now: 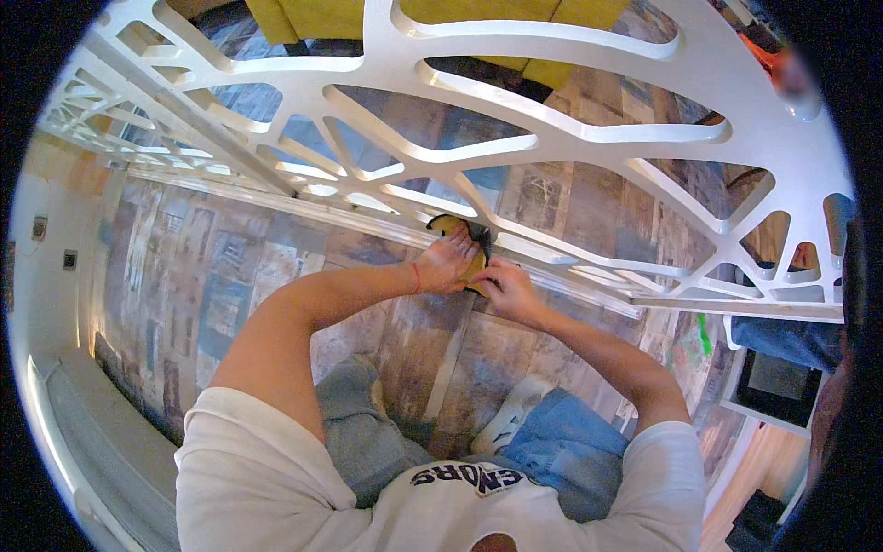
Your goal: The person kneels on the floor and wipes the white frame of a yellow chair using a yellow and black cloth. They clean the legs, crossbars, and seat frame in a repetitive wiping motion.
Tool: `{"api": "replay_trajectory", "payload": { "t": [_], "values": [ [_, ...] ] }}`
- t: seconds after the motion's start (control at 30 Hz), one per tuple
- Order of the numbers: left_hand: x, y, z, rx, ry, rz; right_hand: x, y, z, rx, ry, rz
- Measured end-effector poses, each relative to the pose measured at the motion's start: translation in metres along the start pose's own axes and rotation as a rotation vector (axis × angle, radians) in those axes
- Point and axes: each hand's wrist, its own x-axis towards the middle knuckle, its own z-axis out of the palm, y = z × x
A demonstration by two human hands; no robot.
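Observation:
A small yellow-and-black item (476, 272), its exact kind unclear, is at the foot of a white lattice partition (572, 148), close to the floor. Over its yellow surface lies my left hand (452, 261), fingers extended and covering much of it. My right hand (512, 293) has its thumb and fingertips brought together at the item's near right edge. Whether those fingertips pinch the edge or something thin is too small to tell. The white bottom rail (407, 231) of the partition runs right behind both hands.
Wood-patterned flooring (269, 269) spreads around my knees. Mustard-yellow seating (324, 21) stands beyond the partition. To the right are a bright green object (703, 334) and a dark-topped white unit (779, 386). A grey ribbed panel (103, 441) borders the left. Another person (759, 55) is at the upper right.

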Motion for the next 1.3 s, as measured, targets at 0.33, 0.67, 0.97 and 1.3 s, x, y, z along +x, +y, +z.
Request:
{"api": "replay_trajectory", "payload": {
  "t": [0.33,0.67,0.97,1.3],
  "values": [
    [0.002,0.039,0.002,-0.898,0.150,-0.312,0.003,-0.034,-0.020,0.115,0.077,-0.049],
    [0.006,0.006,-0.012,-0.150,-0.207,-0.190,0.021,-0.020,0.001,0.102,0.058,0.010],
    [-0.118,-0.003,-0.058,-0.075,-0.411,-0.594,0.055,-0.058,0.046,0.035,-0.187,-0.123],
    [-0.156,-0.092,-0.057,-0.176,-0.132,-0.723,0.160,-0.044,0.167,0.165,0.241,0.091]
  ]
}}
